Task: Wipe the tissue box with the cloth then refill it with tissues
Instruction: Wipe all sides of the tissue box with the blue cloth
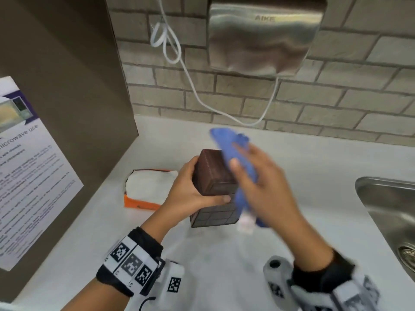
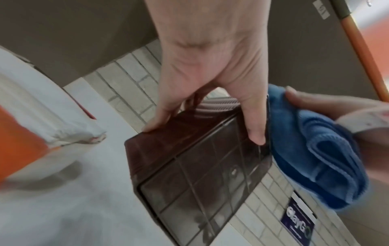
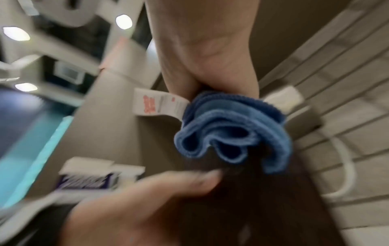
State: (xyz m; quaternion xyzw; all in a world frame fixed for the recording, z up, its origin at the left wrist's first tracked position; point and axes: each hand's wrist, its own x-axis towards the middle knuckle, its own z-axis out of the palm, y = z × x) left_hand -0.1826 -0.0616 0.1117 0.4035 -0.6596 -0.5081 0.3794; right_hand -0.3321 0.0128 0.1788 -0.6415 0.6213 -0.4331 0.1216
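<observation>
A dark brown tissue box (image 1: 213, 176) is held up on end above the white counter, its gridded underside (image 2: 202, 188) facing me. My left hand (image 1: 190, 187) grips it from the left, thumb across the near face and fingers round the far side. My right hand (image 1: 258, 176) holds a folded blue cloth (image 1: 233, 149) against the box's right side; a white label (image 1: 246, 223) dangles from the cloth. In the right wrist view the bunched cloth (image 3: 233, 129) touches the dark box (image 3: 263, 208). A pack of white tissues (image 1: 148, 187) in orange wrapping lies on the counter to the left.
A steel sink (image 1: 390, 212) is set into the counter at the right. A metal hand dryer (image 1: 262, 37) with a white cord (image 1: 202, 99) hangs on the brick wall behind. A brown panel with a printed notice (image 1: 27, 171) stands at the left.
</observation>
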